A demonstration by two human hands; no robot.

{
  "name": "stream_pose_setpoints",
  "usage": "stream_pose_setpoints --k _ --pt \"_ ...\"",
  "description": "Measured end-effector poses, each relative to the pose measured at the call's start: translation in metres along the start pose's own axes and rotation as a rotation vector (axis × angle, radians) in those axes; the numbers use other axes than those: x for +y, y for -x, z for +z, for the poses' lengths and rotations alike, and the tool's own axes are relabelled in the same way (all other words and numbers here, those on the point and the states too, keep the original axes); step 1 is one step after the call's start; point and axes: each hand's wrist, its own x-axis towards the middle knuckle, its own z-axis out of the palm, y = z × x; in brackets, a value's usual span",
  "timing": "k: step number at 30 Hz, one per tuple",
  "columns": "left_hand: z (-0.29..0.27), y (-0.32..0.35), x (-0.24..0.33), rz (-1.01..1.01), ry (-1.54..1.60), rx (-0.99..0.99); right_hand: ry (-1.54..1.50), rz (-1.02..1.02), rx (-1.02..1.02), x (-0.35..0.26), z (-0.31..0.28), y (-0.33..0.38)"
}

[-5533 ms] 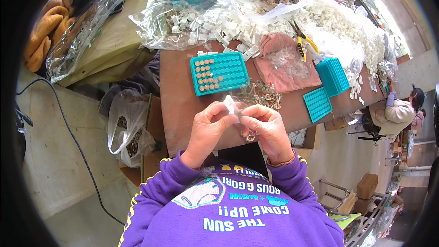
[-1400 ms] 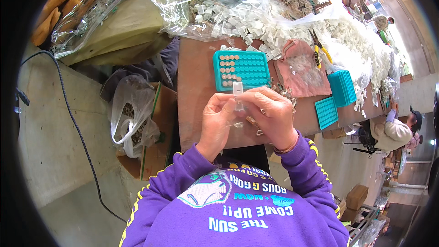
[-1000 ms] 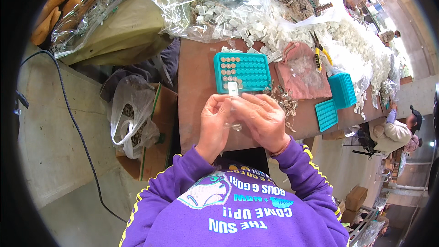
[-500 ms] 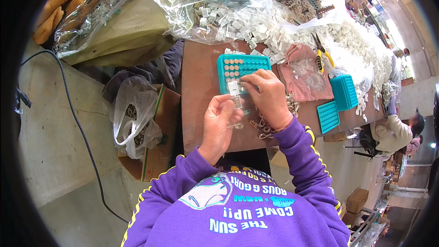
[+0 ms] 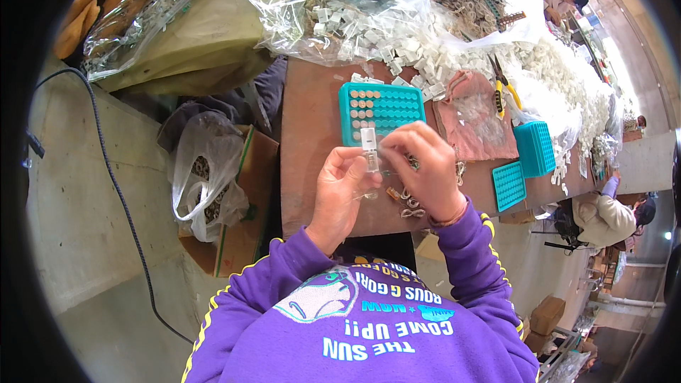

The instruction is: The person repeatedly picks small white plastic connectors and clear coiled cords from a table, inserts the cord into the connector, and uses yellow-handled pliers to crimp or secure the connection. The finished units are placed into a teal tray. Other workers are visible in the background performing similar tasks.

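Observation:
My left hand (image 5: 335, 198) is closed on a small clear plastic part with a white block at its top (image 5: 369, 143), held upright above the brown table. Just to its right, my right hand (image 5: 430, 170) is raised with the thumb and fingers pinched together, close to the part. Whatever lies between those fingertips is too small to make out. Beyond both hands lies a teal tray (image 5: 345, 117) with rows of holes; small round pale pieces fill several holes on its left side. Beside my right hand, metal loop-shaped pieces (image 5: 411, 207) lie on the table.
White plastic parts (image 5: 418, 53) are heaped along the back and right, partly under clear bags. Yellow-handled pliers (image 5: 506, 96) lie by a pink cloth (image 5: 468, 128). Teal trays (image 5: 533, 149) stand at the right. A carton with a bag (image 5: 213, 184) is left; co-workers sit farther right.
My right hand has drawn back from over the tray toward the part in my left hand. My left hand has barely moved and keeps its hold.

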Motion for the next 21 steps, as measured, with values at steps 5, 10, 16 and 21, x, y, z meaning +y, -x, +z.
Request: stream_pose_setpoints --k 5,10,16,21 --pt "0.004 0.001 0.002 -0.033 -0.058 0.015 0.042 -0.089 -0.047 -0.007 0.001 0.009" --pt "0.004 0.004 0.004 -0.044 -0.077 -0.013 0.027 0.002 -0.219 -0.004 -0.010 0.005" --pt "-0.003 0.001 0.003 -0.030 0.056 -0.044 0.148 -0.181 -0.011 -0.009 0.005 0.023" --pt "-0.003 0.003 0.003 -0.025 0.006 -0.039 0.120 -0.210 0.068 -0.009 0.012 0.027"
